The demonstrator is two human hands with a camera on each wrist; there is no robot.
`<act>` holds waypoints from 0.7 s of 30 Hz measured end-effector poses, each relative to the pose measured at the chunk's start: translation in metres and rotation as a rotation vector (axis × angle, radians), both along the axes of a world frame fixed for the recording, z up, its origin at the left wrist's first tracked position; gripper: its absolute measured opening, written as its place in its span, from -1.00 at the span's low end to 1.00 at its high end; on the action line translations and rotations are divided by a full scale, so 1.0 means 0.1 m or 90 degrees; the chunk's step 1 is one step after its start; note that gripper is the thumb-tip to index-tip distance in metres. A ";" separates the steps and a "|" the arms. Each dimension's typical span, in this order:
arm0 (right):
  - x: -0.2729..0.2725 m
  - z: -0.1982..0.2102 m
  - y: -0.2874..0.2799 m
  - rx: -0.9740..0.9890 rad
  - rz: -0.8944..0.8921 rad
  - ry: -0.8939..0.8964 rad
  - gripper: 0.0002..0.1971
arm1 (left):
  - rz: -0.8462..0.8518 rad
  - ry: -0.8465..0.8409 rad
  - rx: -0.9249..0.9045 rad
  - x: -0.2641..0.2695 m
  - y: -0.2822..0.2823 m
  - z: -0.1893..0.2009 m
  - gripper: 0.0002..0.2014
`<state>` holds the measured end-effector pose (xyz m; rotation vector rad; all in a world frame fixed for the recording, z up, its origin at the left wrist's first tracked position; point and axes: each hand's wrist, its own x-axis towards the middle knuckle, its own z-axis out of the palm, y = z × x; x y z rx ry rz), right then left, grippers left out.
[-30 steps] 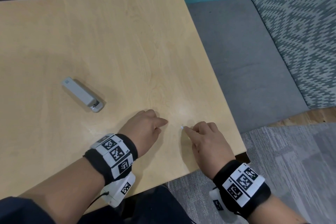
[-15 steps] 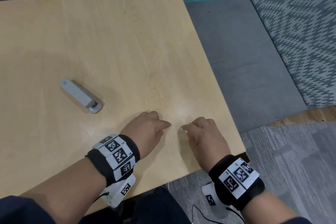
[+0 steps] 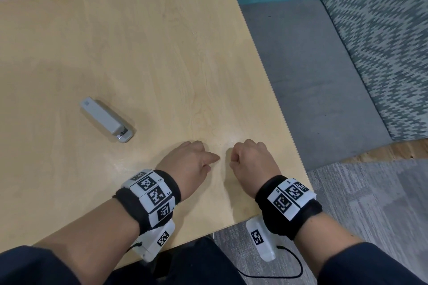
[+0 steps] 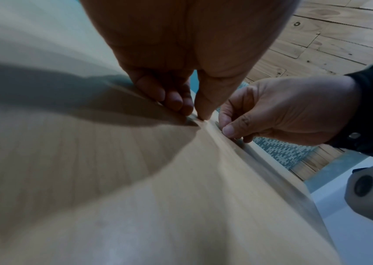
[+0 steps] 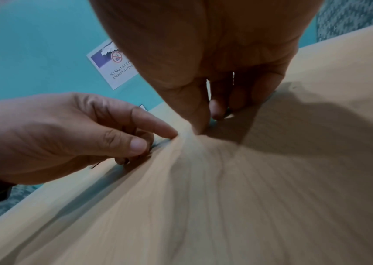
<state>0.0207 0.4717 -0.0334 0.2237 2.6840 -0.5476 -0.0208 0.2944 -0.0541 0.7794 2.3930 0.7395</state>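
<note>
— Looking down from the head, what do we see?
— Our left hand [image 3: 187,162] and right hand [image 3: 252,164] sit close together by the near right corner of the table [image 3: 162,53]. The stapler [image 3: 106,122] lies flat, well off to the left, untouched.
— And from our left wrist?
— The right thumb [image 4: 230,129] and forefinger meet on the wood, with the other fingers curled. We cannot tell whether they pinch anything.
— From our right wrist?
— Our left forefinger [image 5: 156,128] points out, its tip on the table. The rest curl, holding nothing.

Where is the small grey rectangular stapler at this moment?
In the head view, the small grey rectangular stapler lies on the light wooden table, to the left of and beyond the left hand, not touching it.
</note>
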 end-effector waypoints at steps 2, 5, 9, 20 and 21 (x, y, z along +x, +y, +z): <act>-0.02 0.00 0.00 0.005 0.003 -0.008 -0.86 | 0.000 -0.004 -0.005 0.00 0.00 0.00 -0.65; -0.04 0.00 -0.01 0.012 0.017 -0.020 -0.83 | 0.000 -0.005 0.002 -0.01 0.00 0.00 -0.66; -0.06 0.02 -0.01 0.019 0.049 -0.018 -0.85 | -0.003 -0.010 0.001 -0.01 0.00 0.00 -0.66; 0.11 -0.03 0.04 0.000 -0.051 -0.001 -0.89 | -0.016 -0.012 -0.003 -0.03 -0.01 0.01 -0.65; 0.10 -0.04 0.02 0.002 -0.055 0.006 -0.87 | -0.018 -0.012 -0.003 -0.03 -0.01 0.01 -0.65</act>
